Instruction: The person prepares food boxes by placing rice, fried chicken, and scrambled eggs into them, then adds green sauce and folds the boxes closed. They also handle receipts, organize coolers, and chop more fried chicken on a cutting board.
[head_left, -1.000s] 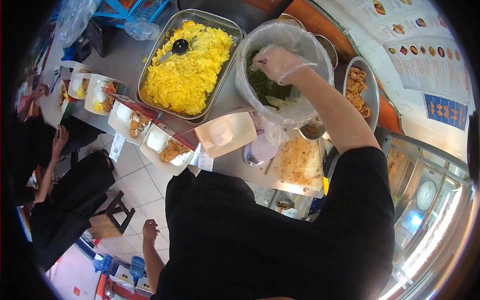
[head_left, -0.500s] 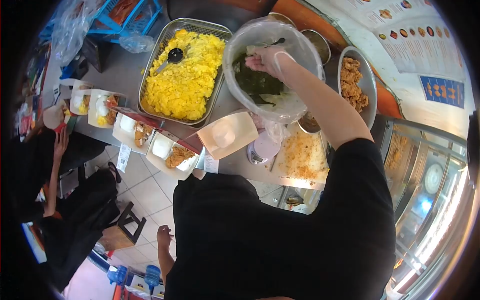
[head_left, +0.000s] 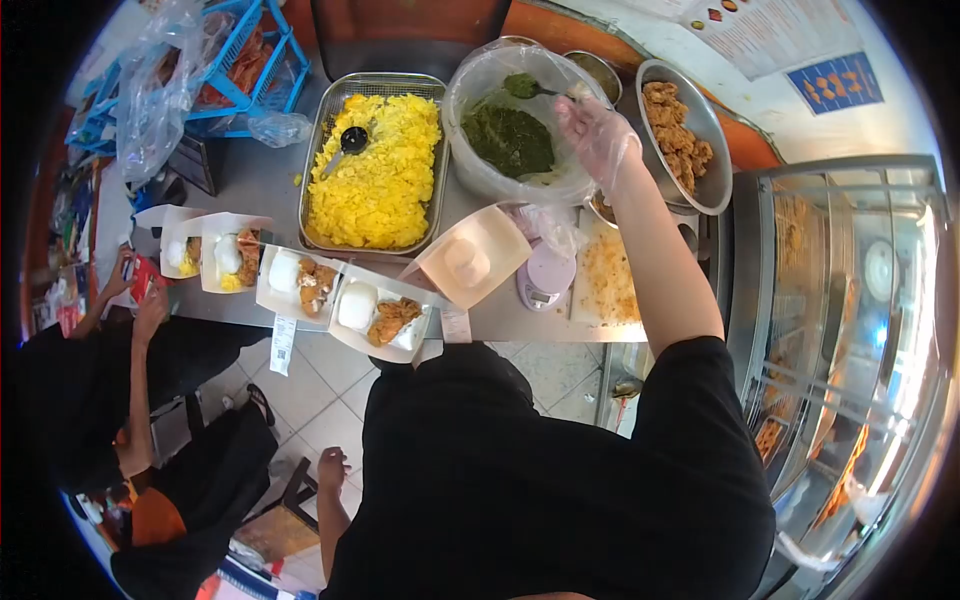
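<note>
My right hand, in a clear plastic glove, is over the right rim of a plastic-lined tub. Its fingers close on the dark handle of a spoon, whose bowl carries green paste. More dark green paste lies in the tub. Low beside my body hangs my left hand, holding nothing, its fingers loosely curled. In front of the tub, an open paper box holds a pale rounded mound. Left of it, another box contains white rice and fried chicken.
A wire-rimmed tray of scrambled egg with a black scoop stands left. More filled boxes line the counter edge. A scale, crumb-covered board, chicken bowl and glass cabinet are right. A co-worker's hands are far left.
My right hand has moved from above the green paste to the tub's right side. The paste-covered spoon now shows clearly. The view has shifted; the left-hand co-worker's hands are now at a red package.
</note>
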